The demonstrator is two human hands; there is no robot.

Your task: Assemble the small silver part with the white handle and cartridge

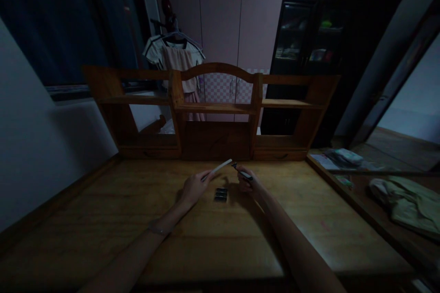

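My left hand (194,187) is closed on a thin white stick-like piece (220,167) that points up and to the right. My right hand (248,183) is closed on a short dark and white pen-like piece (242,172), its tip pointing toward the white piece. The two tips are close together but apart, above the wooden desk (103,219). A small dark flat object (220,194) lies on the desk between my hands. The room is dim, so fine detail is lost.
A wooden shelf unit (215,107) stands at the back of the desk. Behind it are a pink wardrobe (220,18), clothes on a hanger (177,57) and a dark glass cabinet (309,36). Papers (338,159) and a cloth (405,201) lie at the right.
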